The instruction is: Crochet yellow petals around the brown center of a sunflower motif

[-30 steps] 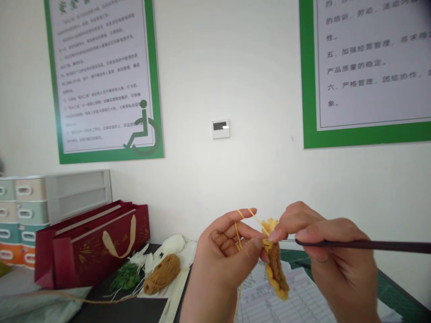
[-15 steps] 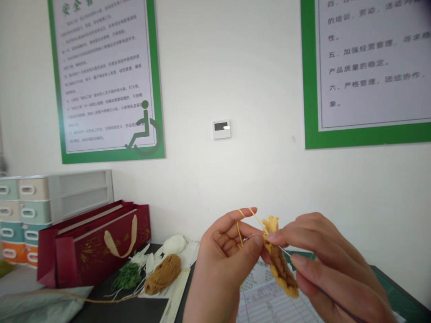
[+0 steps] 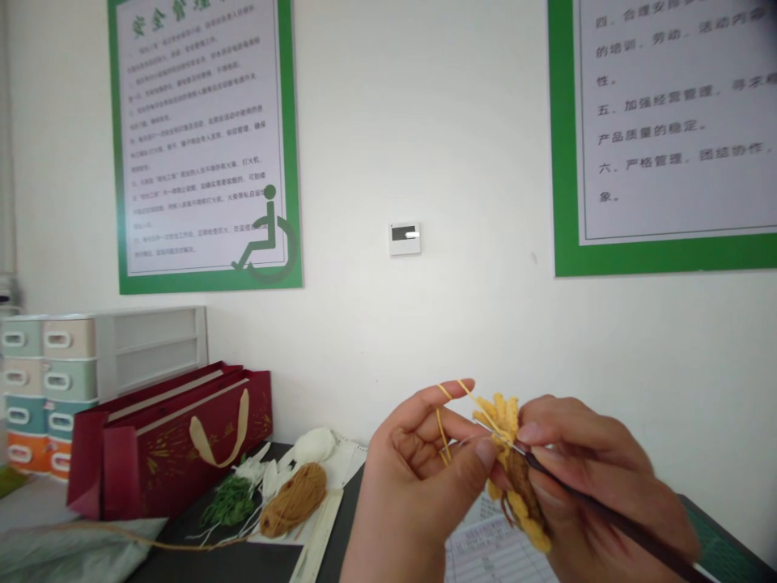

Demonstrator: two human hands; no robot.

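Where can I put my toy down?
Perhaps on the dark table between the grey cloth and pale strip, nearer than the brown yarn; a string crosses there. Some green mat shows right of the right hand. Between the red bag and left hand, yarn makes it crowded.

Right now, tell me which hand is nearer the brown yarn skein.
Left: the left hand is right of the brown yarn skein, apart from it; the right hand, holding the hook, is farther right.

R hand (image 3: 607, 461) holds hook (image 3: 592, 500) at ylw/brn crochet (image 3: 520, 479).
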